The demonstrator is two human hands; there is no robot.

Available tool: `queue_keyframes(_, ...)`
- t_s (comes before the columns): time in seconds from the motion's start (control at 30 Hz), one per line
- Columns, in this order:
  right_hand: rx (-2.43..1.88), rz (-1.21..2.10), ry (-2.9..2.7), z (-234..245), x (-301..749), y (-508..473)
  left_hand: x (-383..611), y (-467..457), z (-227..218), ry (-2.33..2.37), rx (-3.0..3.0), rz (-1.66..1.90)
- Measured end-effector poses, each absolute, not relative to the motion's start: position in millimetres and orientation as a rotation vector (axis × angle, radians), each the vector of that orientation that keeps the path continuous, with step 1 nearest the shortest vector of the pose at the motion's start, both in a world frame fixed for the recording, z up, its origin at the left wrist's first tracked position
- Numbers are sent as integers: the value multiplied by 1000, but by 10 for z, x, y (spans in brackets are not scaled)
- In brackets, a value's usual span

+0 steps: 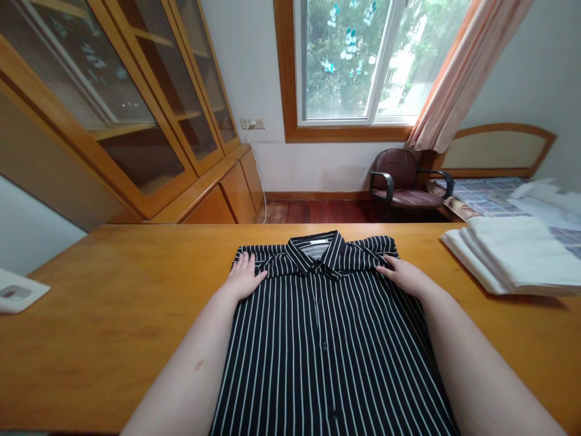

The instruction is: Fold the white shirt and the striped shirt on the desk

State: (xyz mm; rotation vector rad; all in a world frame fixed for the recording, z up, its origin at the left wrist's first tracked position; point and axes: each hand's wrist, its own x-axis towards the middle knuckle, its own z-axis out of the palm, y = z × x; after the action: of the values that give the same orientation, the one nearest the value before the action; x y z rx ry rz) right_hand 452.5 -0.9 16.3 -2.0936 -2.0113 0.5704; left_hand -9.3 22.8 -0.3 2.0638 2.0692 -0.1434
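the left hand (244, 277) and right hand (406, 276) rest open on the shoulders, fingers (247, 262) spread wide and gripping nothing, of a buttoned black-and-white striped shirt (324, 345) at twelve o'clock on the wooden table (91, 339), where even, flat palms keep its stripes straight.

Folded white cloths (512, 257) block the right of the desk (104, 339) (paper (18, 290) lies far left).

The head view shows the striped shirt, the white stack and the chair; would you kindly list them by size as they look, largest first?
1. Shirt
2. White stack
3. Chair

This is only apparent size: the chair stands farthest from the camera, so true sizes remain unsure.
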Motion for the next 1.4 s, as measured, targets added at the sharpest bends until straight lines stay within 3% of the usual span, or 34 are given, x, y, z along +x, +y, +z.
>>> queue_keyframes(0.3, -1989, 416, -1988, 83, 4434, 37, -127, 449, 78, 2004, 2070, -33)
queue_keyframes(0.43, -1797, 245, -2018, 108, 4366, 30, 33, 312, 142, 2078, 2052, 332)
queue_keyframes(0.57, -1545, 432, -2070, 102, 4297, 10, 267, 178, 200, 1837, 2153, 591)
queue_keyframes(0.9, -1381, 995, -1779, 21, 4294, 52, 304, 250, 178, 1588, 1838, 662)
queue_keyframes(1.07, -1299, 1180, -1767, 47, 4338, 26, 205, 183, 308, 1510, 1906, 525)
queue_keyframes(1.17, -1362, 1116, -1854, 133, 4316, -25, 174, 122, 408, 1386, 2051, 369)
queue_keyframes(1.3, -1396, 780, -2004, 306, 4206, -105, 234, 34, 470, 1449, 2156, 361)
queue_keyframes(1.4, -1326, 856, -2064, 397, 4066, -185, 346, -11, 428, 1507, 2137, 435)
